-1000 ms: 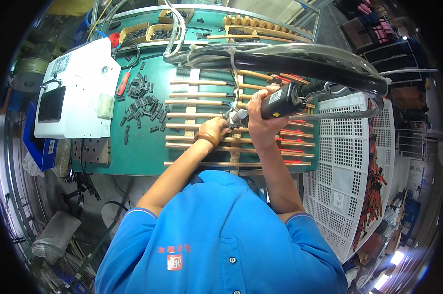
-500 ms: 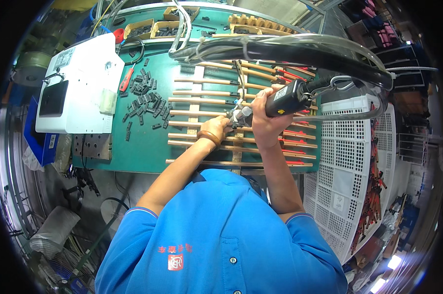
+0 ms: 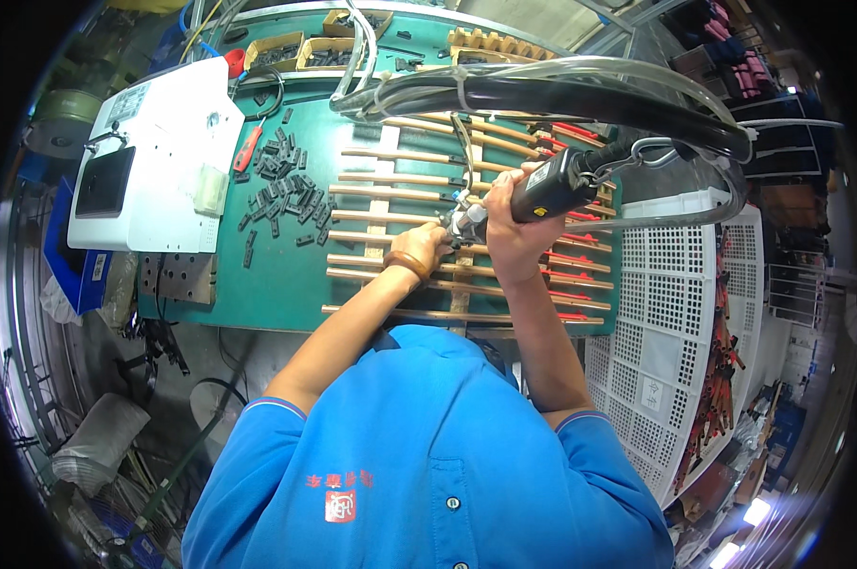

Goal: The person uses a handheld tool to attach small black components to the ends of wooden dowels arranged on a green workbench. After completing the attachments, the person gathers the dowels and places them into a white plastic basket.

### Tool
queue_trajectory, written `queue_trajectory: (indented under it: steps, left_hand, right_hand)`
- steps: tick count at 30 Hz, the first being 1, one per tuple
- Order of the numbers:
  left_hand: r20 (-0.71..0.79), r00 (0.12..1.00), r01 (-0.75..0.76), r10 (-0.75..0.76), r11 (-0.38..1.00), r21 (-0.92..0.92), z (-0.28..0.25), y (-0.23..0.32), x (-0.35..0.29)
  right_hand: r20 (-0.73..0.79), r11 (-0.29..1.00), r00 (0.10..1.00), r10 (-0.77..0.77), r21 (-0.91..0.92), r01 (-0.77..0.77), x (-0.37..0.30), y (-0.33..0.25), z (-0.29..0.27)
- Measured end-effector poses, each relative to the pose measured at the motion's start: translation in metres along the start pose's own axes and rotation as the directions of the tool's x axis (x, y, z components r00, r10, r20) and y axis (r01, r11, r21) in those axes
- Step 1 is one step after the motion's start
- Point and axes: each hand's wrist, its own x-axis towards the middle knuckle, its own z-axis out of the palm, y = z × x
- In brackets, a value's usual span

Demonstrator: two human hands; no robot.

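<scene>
My right hand [image 3: 517,224] is wrapped round the black body of a power screwdriver [image 3: 552,190], which has a cable and clear hoses on its rear end. Its metal nose [image 3: 468,223] points left toward my left hand [image 3: 423,245]. That hand, with a brown bangle on its wrist, is closed at the nose, over the row of rods; what its fingers pinch is hidden. Several copper-coloured rods [image 3: 376,191] with red and black right ends lie side by side across wooden strips [image 3: 379,180] on the green table [image 3: 286,289].
Small black parts [image 3: 295,199] lie in a loose pile, with a red-handled screwdriver [image 3: 248,149] beside them. A white machine [image 3: 158,161] stands at the left. Boxes of black parts [image 3: 324,54] sit at the back. A thick black hose [image 3: 580,95] arches overhead; a white crate [image 3: 656,322] stands right.
Both hands and the power screwdriver stay at nearly the same place over the rods. The whole view has shifted very slightly.
</scene>
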Motion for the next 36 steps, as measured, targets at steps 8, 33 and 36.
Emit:
queue_trajectory:
  steps: [8, 33, 36]
  left_hand:
    - [0.011, 1.0, 0.021, -0.021, 1.0, -0.023, -0.001, 0.0, 0.0]
    - [-0.014, 0.997, 0.073, -0.073, 0.997, -0.003, 0.009, -0.007, -0.004]
    - [-0.004, 0.998, 0.061, -0.061, 0.997, -0.036, 0.012, -0.008, -0.002]
  right_hand:
    - [0.059, 0.999, 0.998, 0.032, -0.014, -0.031, 0.003, -0.001, -0.002]
    - [0.119, 0.999, 0.992, 0.045, -0.037, -0.041, 0.024, -0.026, 0.013]
    - [0.089, 0.999, 0.996, 0.029, 0.03, -0.031, 0.02, 0.005, -0.002]
